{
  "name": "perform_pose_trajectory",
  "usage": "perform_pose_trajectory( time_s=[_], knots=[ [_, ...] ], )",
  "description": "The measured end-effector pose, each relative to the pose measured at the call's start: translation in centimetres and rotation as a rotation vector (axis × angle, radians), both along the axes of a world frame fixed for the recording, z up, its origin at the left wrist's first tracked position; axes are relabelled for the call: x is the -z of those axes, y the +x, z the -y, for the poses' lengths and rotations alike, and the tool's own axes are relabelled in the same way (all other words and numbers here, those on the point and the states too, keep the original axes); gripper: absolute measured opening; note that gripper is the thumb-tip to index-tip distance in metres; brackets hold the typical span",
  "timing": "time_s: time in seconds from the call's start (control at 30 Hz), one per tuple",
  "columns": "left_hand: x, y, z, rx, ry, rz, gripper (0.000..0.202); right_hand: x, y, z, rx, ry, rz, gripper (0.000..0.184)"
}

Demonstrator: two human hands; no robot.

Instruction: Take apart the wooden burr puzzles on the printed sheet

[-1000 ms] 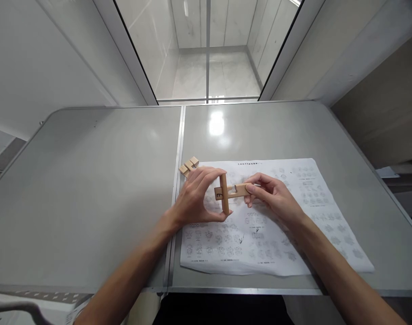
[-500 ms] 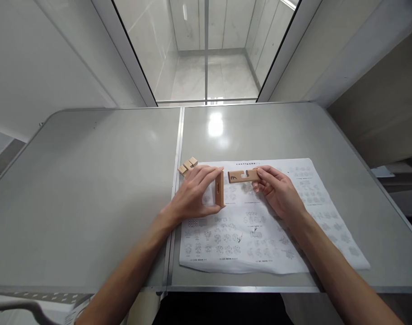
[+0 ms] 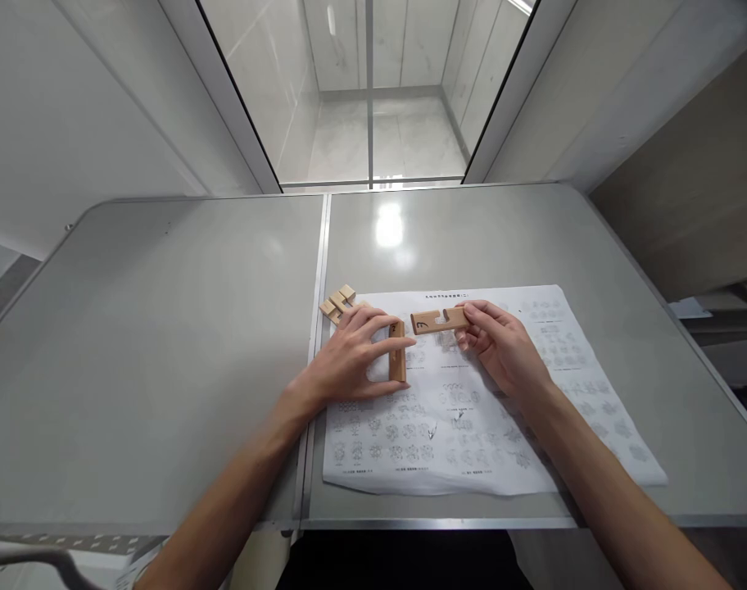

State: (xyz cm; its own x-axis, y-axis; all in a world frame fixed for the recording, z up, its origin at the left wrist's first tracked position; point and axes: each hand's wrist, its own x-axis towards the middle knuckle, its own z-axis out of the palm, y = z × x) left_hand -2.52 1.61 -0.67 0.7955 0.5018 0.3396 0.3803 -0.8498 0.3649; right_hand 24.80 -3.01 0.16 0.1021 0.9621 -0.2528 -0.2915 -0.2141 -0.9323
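Two notched wooden pieces are held apart over a printed sheet at a grey bench.

Nearest the camera, a printed sheet (image 3: 496, 426) covered with small diagrams is spread flat on the bench (image 3: 165, 344), close to its front edge. Above it, an upright wooden piece (image 3: 397, 360) is gripped by the left hand (image 3: 349, 360), the fingers closed round its upper end and the thumb pressed at its lower end, which is set on the paper. Just to its right, a flat notched wooden piece (image 3: 438, 320) marked with a dark figure is pinched at one end by the fingers of the right hand (image 3: 502, 348) and kept clear of the first. Further back, a small notched wooden block (image 3: 338, 301) is seen lying at the sheet's far left corner.
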Motion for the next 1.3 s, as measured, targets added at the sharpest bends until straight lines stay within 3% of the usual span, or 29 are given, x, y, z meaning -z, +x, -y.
perform_pose_trajectory(
  time_s=[0.5, 0.83, 1.13, 1.3],
  knots=[
    [-0.6, 0.2, 0.4, -0.018, -0.055, -0.002, 0.042, 0.6, 0.0, 0.2, -0.027, 0.020, 0.011, 0.025],
    [-0.6, 0.1, 0.0, -0.069, -0.038, 0.037, 0.028, 0.4, -0.5, 0.8, -0.129, 0.091, 0.290, 0.028],
    [-0.6, 0.0, 0.1, -0.087, -0.024, 0.086, 0.042, 0.2, -1.7, 1.2, -0.206, 0.127, 0.448, 0.030],
    [-0.6, 0.5, 0.3, -0.157, 0.013, 0.169, 0.026, 0.7, -2.1, 1.3, -0.229, 0.233, 0.579, 0.023]
  ],
)
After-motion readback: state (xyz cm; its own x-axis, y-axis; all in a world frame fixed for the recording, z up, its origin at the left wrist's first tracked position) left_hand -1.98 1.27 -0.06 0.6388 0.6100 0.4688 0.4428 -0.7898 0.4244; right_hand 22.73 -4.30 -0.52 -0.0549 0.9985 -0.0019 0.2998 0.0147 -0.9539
